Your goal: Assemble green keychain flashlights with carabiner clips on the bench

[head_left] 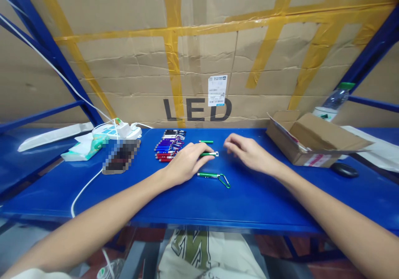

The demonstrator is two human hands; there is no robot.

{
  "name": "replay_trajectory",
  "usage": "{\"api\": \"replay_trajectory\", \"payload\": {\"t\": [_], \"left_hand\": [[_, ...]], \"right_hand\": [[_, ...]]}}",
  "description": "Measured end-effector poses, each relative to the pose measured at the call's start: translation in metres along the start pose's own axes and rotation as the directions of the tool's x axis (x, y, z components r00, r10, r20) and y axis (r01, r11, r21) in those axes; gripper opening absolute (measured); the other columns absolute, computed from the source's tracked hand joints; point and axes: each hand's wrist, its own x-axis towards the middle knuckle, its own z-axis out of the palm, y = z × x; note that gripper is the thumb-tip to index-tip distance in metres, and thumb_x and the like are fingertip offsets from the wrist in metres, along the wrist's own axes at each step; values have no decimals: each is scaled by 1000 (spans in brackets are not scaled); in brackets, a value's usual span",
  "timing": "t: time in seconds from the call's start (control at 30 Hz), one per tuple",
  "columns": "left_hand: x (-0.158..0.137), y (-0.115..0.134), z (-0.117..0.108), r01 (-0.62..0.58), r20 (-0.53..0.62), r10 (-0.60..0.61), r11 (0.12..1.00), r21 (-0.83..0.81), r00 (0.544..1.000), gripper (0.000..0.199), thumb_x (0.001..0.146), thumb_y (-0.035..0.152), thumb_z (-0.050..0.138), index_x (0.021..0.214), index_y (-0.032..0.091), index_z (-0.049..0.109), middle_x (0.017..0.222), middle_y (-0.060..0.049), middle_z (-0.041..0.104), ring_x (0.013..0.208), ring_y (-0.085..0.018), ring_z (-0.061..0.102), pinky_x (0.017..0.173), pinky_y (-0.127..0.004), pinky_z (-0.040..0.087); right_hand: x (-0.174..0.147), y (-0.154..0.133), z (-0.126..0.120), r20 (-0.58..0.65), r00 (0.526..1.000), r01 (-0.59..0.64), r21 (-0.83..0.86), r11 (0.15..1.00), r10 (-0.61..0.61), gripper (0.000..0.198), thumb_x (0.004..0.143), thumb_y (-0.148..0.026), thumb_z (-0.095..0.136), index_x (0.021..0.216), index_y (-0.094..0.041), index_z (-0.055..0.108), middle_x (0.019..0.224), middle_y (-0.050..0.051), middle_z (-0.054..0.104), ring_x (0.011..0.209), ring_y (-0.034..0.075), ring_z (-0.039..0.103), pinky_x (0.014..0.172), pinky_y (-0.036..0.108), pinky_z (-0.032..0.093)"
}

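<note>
My left hand (185,162) is closed, with thumb and fingers pinching a slim green flashlight (208,154) that has a silver loop at its right end. To the right, my right hand (246,152) hovers above the table with curled fingers; whatever is between them, if anything, cannot be made out. Nearer to me lies another green flashlight (208,175) with a green carabiner (224,181) at its end. A short green tube (206,141) lies just behind my left fingers. Beside my left hand is a row of black, white, purple, blue and red flashlights (168,148) with clips.
On the blue table (174,206), a blurred-out phone (121,157), tissue pack (82,148) and power strip (124,130) sit left. An open cardboard box (289,146), black mouse (344,170) and plastic bottle (333,100) stand right. A large carton (131,71) rises behind.
</note>
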Motion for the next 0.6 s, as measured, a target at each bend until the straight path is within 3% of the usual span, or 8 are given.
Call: {"api": "replay_trajectory", "payload": {"t": [0.07,0.17,0.27,0.4,0.6], "left_hand": [[0,-1,0,144,2,-144,988,-53,990,20,112,38,52,117,21,62,108,-5,76,96,-23,69,86,-35,48],[0,-4,-1,271,54,-266,955,-121,962,22,114,39,45,116,22,59,86,0,71,81,-20,66,78,-33,45],[0,-6,-3,290,77,-281,943,-163,957,24,115,39,41,111,22,57,78,2,65,75,-18,63,75,-32,42],[1,-5,-3,281,84,-270,945,-170,959,22,114,38,42,111,22,57,80,2,65,79,-19,63,79,-33,43],[1,-4,-2,298,114,-281,938,-178,953,20,113,38,45,112,22,57,84,0,67,85,-21,66,81,-33,46]], "right_hand": [[1,17,-18,-130,990,-5,-431,902,-57,13,105,-32,54,101,-21,60,99,11,69,87,25,64,79,38,48],[0,38,-39,4,995,-71,-675,734,100,11,97,-29,64,91,-21,59,96,12,67,80,26,64,72,37,46],[0,46,-45,111,984,-24,-682,731,137,13,101,-26,59,88,-22,58,96,9,66,78,23,64,70,34,45],[-1,44,-37,127,988,9,-621,784,89,19,101,-34,62,88,-23,56,94,8,66,80,24,64,70,34,45],[-1,37,-30,158,985,17,-483,875,68,15,95,-22,64,84,-24,55,91,6,67,79,23,63,71,33,45]]}}
